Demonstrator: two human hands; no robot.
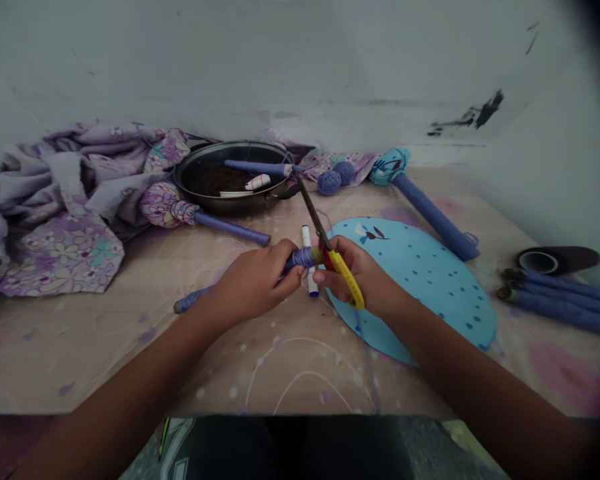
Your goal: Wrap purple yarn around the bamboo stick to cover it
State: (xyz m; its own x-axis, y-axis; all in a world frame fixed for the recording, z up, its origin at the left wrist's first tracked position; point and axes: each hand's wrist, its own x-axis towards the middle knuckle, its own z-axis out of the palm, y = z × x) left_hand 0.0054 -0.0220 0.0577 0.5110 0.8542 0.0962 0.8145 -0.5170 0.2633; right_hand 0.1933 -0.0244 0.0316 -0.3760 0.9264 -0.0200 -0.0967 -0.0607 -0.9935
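Note:
My left hand (255, 280) is wrapped round a stick wound with blue-purple yarn (193, 299), whose far end comes out beside the thumb. In my right hand (363, 273) is a pair of scissors with yellow and red handles (347, 277), blades pointing up and away. The scissors are at the bare tip of the stick. A strand of yarn (367, 360) hangs below my right hand to the table edge. Behind the hands lies a white marker with a blue end (313, 288). A round light-blue dotted piece (420, 287) lies under and beyond my right hand.
A black pan (230, 205) at the back holds a wrapped stick. Floral fabric (65, 253) is piled at left. Yarn balls (329, 182), a cloth-topped blue stick (435, 217), several blue sticks (570, 303) and a dark tube (555, 259) lie at right. A wall (300, 60) stands behind.

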